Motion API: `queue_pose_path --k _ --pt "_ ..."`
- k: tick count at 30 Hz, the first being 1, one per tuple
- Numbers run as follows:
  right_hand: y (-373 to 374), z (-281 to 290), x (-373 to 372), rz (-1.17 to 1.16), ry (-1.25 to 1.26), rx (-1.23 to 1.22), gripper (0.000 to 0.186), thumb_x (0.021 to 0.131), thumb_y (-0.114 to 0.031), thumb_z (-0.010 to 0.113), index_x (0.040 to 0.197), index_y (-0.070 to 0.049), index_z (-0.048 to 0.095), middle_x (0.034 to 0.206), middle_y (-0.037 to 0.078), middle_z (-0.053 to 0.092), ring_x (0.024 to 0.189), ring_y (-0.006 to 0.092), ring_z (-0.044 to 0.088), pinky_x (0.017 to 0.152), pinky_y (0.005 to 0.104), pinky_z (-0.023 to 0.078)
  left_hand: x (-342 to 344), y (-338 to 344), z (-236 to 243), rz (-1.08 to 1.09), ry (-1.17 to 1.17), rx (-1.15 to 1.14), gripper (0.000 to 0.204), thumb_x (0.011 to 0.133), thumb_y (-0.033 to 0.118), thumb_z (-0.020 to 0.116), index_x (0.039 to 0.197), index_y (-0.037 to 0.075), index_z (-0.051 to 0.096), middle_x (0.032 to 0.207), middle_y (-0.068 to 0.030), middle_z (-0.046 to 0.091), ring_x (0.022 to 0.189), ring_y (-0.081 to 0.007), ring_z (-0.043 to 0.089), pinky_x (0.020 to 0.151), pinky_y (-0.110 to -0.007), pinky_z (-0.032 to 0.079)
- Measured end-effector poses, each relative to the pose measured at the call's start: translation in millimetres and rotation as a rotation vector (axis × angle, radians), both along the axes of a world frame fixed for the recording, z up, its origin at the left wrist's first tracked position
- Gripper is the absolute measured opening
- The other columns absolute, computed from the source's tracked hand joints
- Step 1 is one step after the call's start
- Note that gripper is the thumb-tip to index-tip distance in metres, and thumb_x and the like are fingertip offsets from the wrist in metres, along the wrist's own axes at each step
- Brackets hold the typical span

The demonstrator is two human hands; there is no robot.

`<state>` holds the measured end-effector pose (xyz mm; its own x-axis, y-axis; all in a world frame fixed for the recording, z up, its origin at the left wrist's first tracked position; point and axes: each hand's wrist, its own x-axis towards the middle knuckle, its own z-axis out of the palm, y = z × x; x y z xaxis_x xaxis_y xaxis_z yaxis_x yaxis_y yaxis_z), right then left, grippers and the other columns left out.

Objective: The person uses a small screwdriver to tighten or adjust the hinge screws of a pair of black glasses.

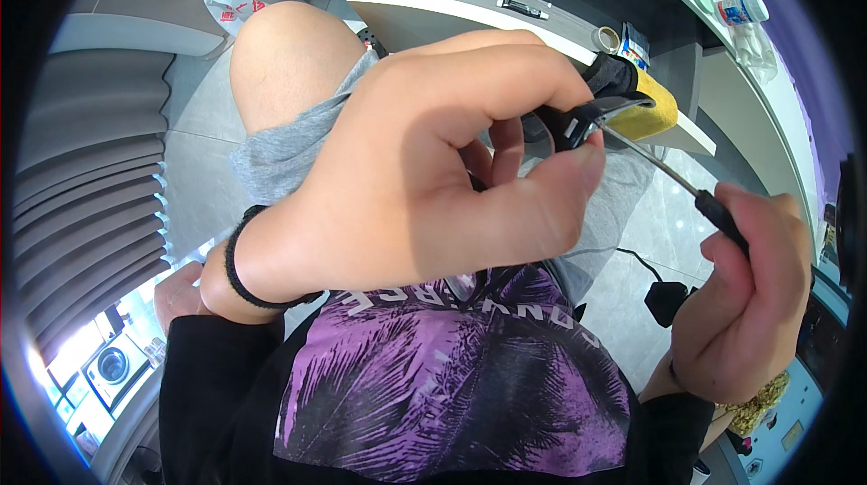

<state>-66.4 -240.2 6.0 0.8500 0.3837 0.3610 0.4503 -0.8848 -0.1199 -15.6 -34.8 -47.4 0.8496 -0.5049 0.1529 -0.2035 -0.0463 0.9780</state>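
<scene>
**We are pinching a small black piece with a glossy curved flap [578, 128] and bringing a thin screwdriver with a silver metal shaft and black handle [664, 165] up to it**

At the far left, a grey pleated curtain [90, 169] is hanging beside us. Next, we are wearing a black braided band [237, 255] on the left wrist. Our left hand [452, 160] is reaching across the middle, its thumb and index finger nearly closing; the black piece is sitting between those two fingertips, its flap jutting out to the right. The other fingers are curling inward, and we cannot tell whether they are touching it too. Behind this hand, an open drawer with a white front board [406, 8] is slanting down to the right.

Further right, the screwdriver is tilting, its tip meeting the piece just beside the thumb; we cannot see whether it is seating in a screw. A yellow-and-black soft bundle [664, 110] is lying behind the flap. Lower down, a black blocky plug on a cord [666, 303] is resting near our right hand [750, 295], which is closing firmly around the handle, fingers folding over its rear end.
</scene>
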Motion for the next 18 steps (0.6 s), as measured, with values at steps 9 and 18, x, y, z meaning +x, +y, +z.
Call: queue_pose_path --k 9,18 --pt "5.6 1.7 -1.1 0.036 0.027 -0.015 0.019 0.084 0.004 0.047 0.103 0.004 0.05 0.08 0.017 0.058 0.058 0.0191 0.047 0.051 0.0271 0.038 -0.4 1.0 0.0 0.009 -0.044 0.032 0.02 0.084 0.011 0.054 0.095 -0.006 0.055 0.092 -0.0129 0.057 0.055 -0.0066 0.049 0.05 -0.017 0.04" --pt "8.1 -1.2 9.3 0.125 -0.006 0.028 0.016 0.082 0.0 0.056 0.097 0.006 0.053 0.075 0.016 0.056 0.056 0.0204 0.049 0.048 0.0267 0.037 -1.0 1.7 0.5 0.025 0.001 0.101 0.014 0.084 0.009 0.053 0.089 -0.003 0.057 0.091 -0.0093 0.056 0.06 -0.0052 0.048 0.051 -0.016 0.038"
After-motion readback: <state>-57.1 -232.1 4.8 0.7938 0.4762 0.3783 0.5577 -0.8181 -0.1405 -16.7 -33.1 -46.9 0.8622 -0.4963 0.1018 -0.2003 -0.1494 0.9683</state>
